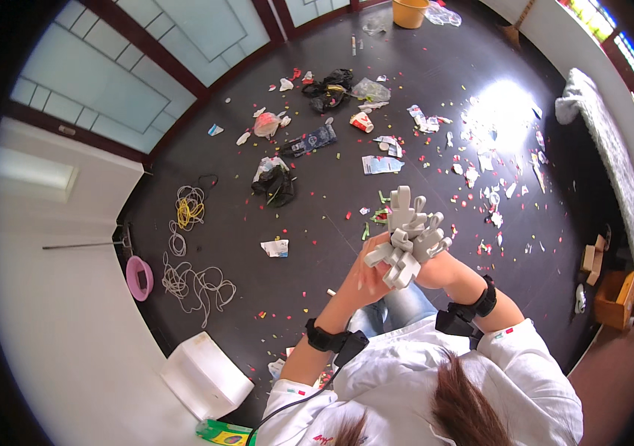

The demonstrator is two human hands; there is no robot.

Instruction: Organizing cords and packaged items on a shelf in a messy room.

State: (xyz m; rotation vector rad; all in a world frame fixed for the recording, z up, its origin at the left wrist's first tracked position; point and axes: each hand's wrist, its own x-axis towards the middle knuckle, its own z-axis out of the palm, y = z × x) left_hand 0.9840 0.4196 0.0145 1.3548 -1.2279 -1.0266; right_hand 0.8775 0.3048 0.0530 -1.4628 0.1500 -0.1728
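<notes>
In front of my body I hold up a bundle of pale grey looped strips (413, 234), its thick rounded loops sticking out in several directions. My left hand (373, 269) is closed against the bundle's left side, with curled fingers showing in part. On the other side my right hand (431, 269) grips it from behind and below, and the loops hide most of its fingers. What the strips are made of cannot be told. Green and red scraps (381, 215) lie on the floor just beyond the bundle.
Litter covers much of the dark floor (317, 286): black plastic bags (278, 186), a red-and-white paper cup (362, 122) and confetti. Coiled cables (190, 286) and a pink basin (139, 278) lie left. A white box (207, 377) stands near left, a wooden drawer (615, 299) right, a yellow bucket (410, 13) far.
</notes>
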